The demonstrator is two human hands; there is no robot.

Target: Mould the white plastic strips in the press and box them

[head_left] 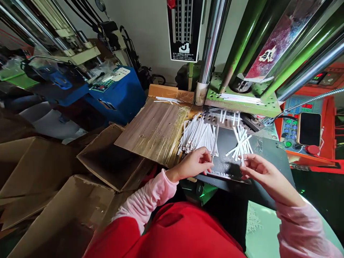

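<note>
Red clothing (172, 233) is closest. Past it, a green press (215, 98) stands behind a black table (276, 157). A big white strip pile (199, 136) sits left of a small crossed pile (240, 143). The left hand (196, 164) and right hand (262, 172) each pinch a thin strip (242, 157) over the table.

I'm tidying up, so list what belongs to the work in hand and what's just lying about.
In use:
- thin white strips, one in left hand, one in right hand
- green metal press, apparently

Probably lying about:
- black-screened rectangular phone
- open brown cardboard boxes
</note>
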